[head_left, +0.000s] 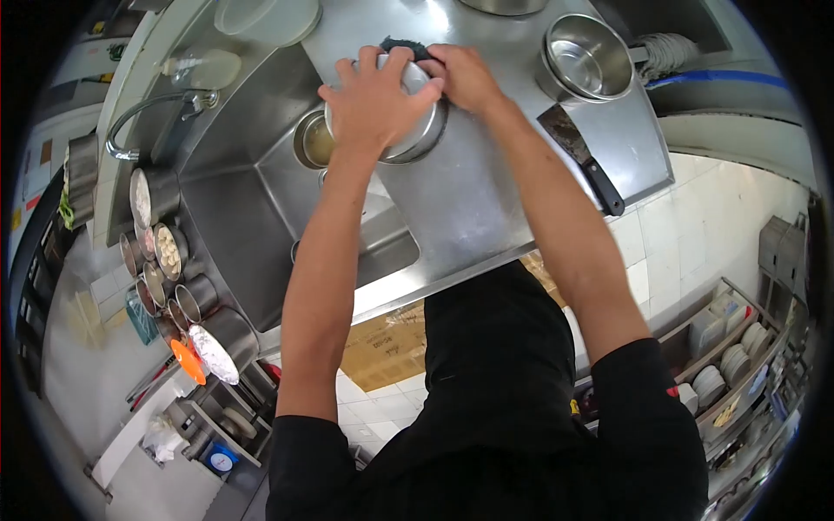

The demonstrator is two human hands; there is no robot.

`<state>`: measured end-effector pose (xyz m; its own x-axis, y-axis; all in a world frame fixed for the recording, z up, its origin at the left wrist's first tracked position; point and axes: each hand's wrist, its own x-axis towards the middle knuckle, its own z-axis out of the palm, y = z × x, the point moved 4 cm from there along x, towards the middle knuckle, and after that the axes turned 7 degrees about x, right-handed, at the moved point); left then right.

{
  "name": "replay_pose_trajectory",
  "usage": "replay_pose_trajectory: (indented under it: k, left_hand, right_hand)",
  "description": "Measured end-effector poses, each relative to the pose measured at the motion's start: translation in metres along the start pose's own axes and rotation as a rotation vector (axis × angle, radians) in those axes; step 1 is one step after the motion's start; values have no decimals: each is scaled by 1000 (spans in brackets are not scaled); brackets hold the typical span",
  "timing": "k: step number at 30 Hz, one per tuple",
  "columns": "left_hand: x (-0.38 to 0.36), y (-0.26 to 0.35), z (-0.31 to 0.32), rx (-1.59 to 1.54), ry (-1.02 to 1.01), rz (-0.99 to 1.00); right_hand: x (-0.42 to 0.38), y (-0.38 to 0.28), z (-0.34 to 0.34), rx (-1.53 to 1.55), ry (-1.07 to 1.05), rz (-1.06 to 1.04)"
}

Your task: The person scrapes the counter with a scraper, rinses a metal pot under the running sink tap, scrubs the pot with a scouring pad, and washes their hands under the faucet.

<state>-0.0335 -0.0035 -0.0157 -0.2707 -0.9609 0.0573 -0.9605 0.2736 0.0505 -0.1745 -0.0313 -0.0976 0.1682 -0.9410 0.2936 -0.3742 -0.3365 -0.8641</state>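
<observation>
A round metal pot [422,139] stands tilted at the right rim of the sink, on the steel counter. My left hand [375,102] lies spread over it, with its fingers curled over the far edge. My right hand [462,76] is closed on a dark scouring pad [407,48] at the pot's far rim. Part of the pot is hidden beneath my left hand. Just left of it, inside the sink, sits a small metal bowl [314,140] with yellowish liquid.
Stacked metal pots [591,56] and a black-handled scraper [584,159] lie on the counter [473,195] to the right. A curved faucet [130,117] rises left of the sink [221,204]. Several food containers [169,252] line the left side. A cardboard sheet [387,347] is on the floor.
</observation>
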Motion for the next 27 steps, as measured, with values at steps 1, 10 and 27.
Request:
replay_pose_trajectory:
  k: [1,10,27]
  left_hand:
    - [0,0,0,61,13,1]
    - [-5,-4,4,113,51,-98]
    - [-32,1,-21,-140,-245,-152]
  right_hand:
    - [-15,-4,4,-7,-3,6]
    - [-41,-5,12,-63,403,119]
    - [-46,-19,-11,-109,90,169]
